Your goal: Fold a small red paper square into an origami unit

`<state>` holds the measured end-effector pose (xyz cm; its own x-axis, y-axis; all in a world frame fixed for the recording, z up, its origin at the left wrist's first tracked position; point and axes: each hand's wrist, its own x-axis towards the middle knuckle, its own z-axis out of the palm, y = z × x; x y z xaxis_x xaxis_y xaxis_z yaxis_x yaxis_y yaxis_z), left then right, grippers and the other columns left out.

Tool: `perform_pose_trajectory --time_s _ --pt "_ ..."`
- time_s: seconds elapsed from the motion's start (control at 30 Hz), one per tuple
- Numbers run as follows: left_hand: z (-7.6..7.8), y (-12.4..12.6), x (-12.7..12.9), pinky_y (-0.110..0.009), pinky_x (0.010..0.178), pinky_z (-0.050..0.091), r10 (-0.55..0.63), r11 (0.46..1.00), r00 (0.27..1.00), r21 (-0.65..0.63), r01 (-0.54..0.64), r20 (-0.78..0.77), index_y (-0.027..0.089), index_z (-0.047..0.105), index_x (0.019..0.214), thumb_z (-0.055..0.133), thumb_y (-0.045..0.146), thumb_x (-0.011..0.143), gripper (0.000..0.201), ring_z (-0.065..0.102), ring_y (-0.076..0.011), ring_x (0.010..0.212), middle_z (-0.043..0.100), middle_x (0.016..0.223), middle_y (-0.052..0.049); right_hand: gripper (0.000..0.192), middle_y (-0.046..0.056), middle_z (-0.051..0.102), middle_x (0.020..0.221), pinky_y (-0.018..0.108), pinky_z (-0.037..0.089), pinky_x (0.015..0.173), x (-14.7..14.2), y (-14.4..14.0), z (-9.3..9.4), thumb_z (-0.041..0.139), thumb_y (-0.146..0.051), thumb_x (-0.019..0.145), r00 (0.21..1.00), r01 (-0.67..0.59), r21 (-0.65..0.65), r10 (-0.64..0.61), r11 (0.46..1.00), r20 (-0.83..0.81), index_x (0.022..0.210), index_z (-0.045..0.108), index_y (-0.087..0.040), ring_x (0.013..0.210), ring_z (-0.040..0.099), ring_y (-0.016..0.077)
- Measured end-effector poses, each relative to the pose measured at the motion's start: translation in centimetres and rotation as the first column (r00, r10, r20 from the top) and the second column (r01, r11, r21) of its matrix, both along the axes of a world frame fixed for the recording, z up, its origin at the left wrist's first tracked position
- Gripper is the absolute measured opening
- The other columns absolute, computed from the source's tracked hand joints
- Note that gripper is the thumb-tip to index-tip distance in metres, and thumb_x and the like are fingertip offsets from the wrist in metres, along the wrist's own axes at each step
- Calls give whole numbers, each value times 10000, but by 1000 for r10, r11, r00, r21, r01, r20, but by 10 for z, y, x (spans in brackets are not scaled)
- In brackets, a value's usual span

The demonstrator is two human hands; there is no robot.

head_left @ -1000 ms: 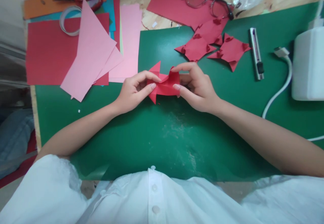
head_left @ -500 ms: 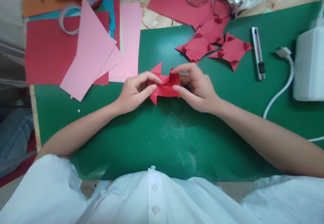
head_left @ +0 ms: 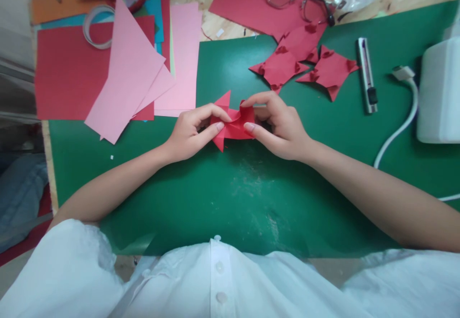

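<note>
Both hands have drawn slightly closer since a second ago: left hand [head_left: 189, 133] and right hand [head_left: 278, 126] pinch the folded red paper [head_left: 233, 123] just above the green mat [head_left: 230, 183]. Mid-fold, I judge; next, firm creasing. Finished red pieces [head_left: 305, 61] lie beyond.

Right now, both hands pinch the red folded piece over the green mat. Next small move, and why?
Probably press the middle fold flat. The left hand and right hand each pinch one end of the red folded paper, which bulges up between the thumbs just above the green mat. The finished red pieces behind lie flatter, so that crease looks unset.
</note>
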<state>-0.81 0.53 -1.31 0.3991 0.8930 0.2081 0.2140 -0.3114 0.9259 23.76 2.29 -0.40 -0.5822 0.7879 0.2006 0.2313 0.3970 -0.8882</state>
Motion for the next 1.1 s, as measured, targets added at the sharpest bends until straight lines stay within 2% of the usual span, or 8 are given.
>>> perform_pose_trajectory --time_s 0.23,0.4,0.6,0.93,1.1 --pt "0 0 0 -243 648 511 -13 1000 1000 12 13 8 236 765 1069 646 435 1047 234 670 -112 740 792 961 -35 236 -51 621 714 277 400 581 1 1 -2 567 -383 1054 1000 -13 27 12 1000 13 1220 535 -219 571 476 107" --pt "0 0 -1 -258 665 521 -10 1000 1000 -4 10 -23 237 763 1069 633 492 1049 287 687 -128 771 795 979 -45 214 -50 627 709 280 363 551 1 1 0 584 -360 1039 999 6 56 -8 998 34 1200 546 -224 541 441 98" --pt "1 0 -1 -259 622 483 -27 999 998 33 29 -50 236 762 1059 622 447 1053 253 637 -112 688 788 927 -36 186 -57 617 706 270 347 536 0 2 0 595 -340 1034 1000 0 98 -2 995 19 1173 555 -224 536 443 90" --pt "2 0 0 -265 626 479 -55 997 997 57 58 -61 236 764 1039 618 375 1047 202 633 -115 687 795 923 -29 158 -49 632 740 245 355 546 0 1 0 602 -313 1032 999 0 141 -4 990 34 1145 591 -203 565 488 74" --pt "3 0 0 -263 623 478 -59 996 996 64 63 -69 235 761 1035 610 393 1053 219 619 -111 664 784 896 -26 191 -55 598 699 255 351 545 0 2 0 601 -387 1050 999 1 131 -8 991 46 1117 605 -208 557 475 81"
